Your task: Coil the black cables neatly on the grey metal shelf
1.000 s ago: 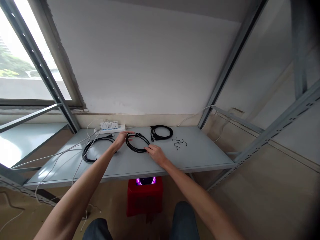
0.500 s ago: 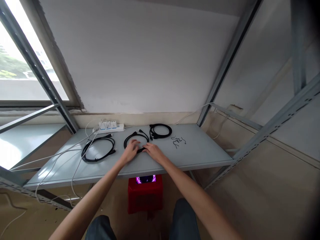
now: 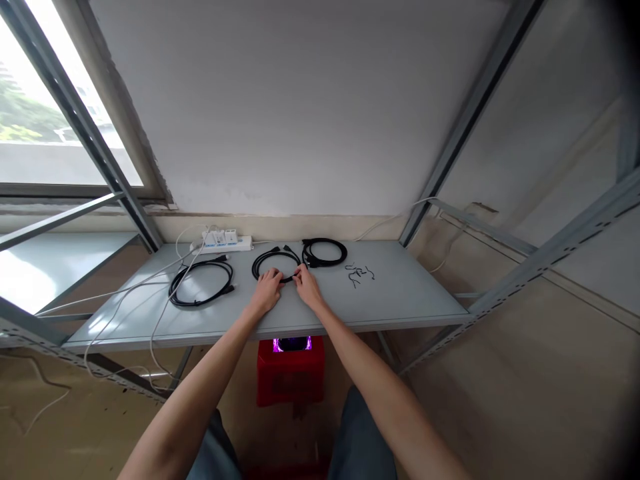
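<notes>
On the grey shelf point(image 3: 333, 303), your right hand point(image 3: 306, 284) pinched the middle coil of black cable point(image 3: 255, 267); your left hand point(image 3: 269, 288) touched its near edge, grip unclear.

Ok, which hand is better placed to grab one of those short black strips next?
Probably the right hand: it's nearer the short black strips, which lie to its right. The left hand is farther off, with the right in between.
</notes>
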{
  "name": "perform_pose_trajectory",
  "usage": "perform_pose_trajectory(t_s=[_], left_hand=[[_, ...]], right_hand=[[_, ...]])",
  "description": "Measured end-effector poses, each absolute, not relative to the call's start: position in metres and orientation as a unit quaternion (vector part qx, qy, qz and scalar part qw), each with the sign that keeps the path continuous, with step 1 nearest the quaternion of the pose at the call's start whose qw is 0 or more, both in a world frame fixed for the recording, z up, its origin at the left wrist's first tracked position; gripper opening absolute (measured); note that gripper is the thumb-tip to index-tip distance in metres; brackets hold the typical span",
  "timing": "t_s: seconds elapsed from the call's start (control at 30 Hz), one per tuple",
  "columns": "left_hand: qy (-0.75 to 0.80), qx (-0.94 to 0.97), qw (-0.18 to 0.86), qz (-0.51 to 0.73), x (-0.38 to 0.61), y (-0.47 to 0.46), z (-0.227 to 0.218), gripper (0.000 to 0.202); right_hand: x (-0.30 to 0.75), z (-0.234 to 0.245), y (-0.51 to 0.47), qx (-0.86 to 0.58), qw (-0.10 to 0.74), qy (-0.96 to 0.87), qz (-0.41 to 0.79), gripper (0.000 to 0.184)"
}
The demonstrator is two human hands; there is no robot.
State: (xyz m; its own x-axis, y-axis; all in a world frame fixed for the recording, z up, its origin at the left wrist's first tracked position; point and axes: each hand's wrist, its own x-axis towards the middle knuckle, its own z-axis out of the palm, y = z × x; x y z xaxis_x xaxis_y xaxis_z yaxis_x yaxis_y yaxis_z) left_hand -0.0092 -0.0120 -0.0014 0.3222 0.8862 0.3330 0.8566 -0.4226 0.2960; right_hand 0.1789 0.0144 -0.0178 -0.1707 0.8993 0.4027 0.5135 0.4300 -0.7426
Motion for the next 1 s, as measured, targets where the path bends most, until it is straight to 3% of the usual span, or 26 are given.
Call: perform_pose_trajectory(t_s=[0.13, 0.37, 0.63, 1.0], left_hand=[[0.56, 0.806, -0.014, 0.192, -0.007, -0.018, 0.0, 0.028], [0.58, 0.788, 0.003, 0.205, -0.006, -0.022, 0.002, 0.019], [0.589, 0.782, 0.007, 0.202, -0.006, -0.025, 0.004, 0.027], [0.595, 0.782, 0.001, 0.185, -0.009, -0.021, 0.001, 0.018]], right_hand=[[0.176, -0.017, 0.016, -0.498, 0.415, -0.722, 0.241, 0.006], [0.177, -0.011, 0.01, -0.518, 0.361, -0.754, 0.181, 0.015], [0.174, -0.014, 0.006, -0.506, 0.303, -0.803, 0.089, 0.024], [0.175, -0.007, 0.001, -0.494, 0.323, -0.799, 0.114, 0.017]])
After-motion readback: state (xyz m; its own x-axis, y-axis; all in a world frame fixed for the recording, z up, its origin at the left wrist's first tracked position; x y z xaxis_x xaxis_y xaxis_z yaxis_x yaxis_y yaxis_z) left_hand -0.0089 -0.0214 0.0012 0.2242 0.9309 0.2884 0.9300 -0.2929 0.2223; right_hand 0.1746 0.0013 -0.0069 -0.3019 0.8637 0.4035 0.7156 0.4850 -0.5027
